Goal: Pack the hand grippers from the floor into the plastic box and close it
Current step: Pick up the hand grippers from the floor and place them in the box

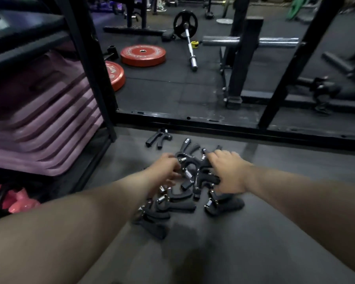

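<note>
Several black hand grippers (193, 181) with steel springs lie in a loose pile on the grey floor in front of me. One more hand gripper (159, 138) lies apart, up and to the left of the pile. My left hand (165, 169) reaches into the left side of the pile, its fingers curled around one gripper's handle. My right hand (228, 171) lies over the right side of the pile, fingers bent down onto the grippers. The frame is blurred, so the right hand's hold is unclear. No plastic box is in view.
A black rack frame (213, 123) runs across the floor just beyond the pile. A shelf of purple mats (43, 124) stands at the left, pink bags (19, 199) below it. Red weight plates (142, 55) and a barbell (190, 46) lie farther back.
</note>
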A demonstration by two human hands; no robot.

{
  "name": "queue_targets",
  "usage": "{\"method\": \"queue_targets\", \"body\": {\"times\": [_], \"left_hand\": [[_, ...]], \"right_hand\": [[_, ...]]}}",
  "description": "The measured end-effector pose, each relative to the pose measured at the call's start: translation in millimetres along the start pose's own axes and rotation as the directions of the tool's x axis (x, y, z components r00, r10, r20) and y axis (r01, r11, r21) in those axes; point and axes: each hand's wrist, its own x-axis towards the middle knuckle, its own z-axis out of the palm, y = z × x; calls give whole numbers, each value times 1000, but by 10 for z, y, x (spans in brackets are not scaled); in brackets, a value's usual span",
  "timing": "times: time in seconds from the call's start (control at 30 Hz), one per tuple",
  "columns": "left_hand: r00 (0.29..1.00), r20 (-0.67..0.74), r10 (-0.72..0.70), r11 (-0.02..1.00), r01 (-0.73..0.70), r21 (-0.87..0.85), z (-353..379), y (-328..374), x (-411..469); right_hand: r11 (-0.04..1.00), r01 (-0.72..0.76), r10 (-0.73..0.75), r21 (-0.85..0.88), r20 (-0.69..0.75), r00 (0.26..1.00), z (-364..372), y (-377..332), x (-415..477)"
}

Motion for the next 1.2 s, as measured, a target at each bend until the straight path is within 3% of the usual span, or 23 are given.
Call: {"method": "queue_targets", "body": {"times": [0.07,0.17,0.23,0.37,0.43,0.53,0.6,0.73,0.83,0.9,1.0,1.2], "left_hand": [[994,96,47,999,-47,5,160,196,-166],[969,226,96,979,-134,156,445,347,-396],[958,249,141,950,-202,239,587,449,-542],[948,247,199,893,-280,354,732,797,-841],[948,223,229,856,-305,419,779,1017,-974],[944,197,265,826,-328,458,880,1342,-1173],[946,186,267,808,-325,491,1005,1491,-1278],[949,194,249,806,-314,502,1366,1654,-1415],[937,248,248,840,-335,426,1650,1652,-1498],[924,288,253,859,-351,372,1785,1603,-1500],[902,376,213,868,-351,351,1929,1585,-1410],[875,441,198,775,-415,476,2316,1561,-1386]], "right_hand": [[998,65,-65,-13,-48,997,-94,70,-256],[994,75,-68,76,-93,993,-262,167,-619],[974,44,-41,223,-19,999,-420,261,-879],[775,-186,45,605,240,970,-798,545,-1367],[666,-314,73,677,359,930,-922,683,-1514],[572,-329,107,751,330,938,-1073,814,-1671],[594,-301,136,746,276,951,-1154,877,-1786],[746,-285,234,602,163,958,-1319,984,-2124],[735,-290,264,612,136,955,-1371,1062,-2326],[803,-298,287,517,103,952,-1368,1116,-2454],[878,-312,279,363,142,950,-1400,1226,-2607],[864,-383,339,328,185,923,-1329,1479,-2854]]}}
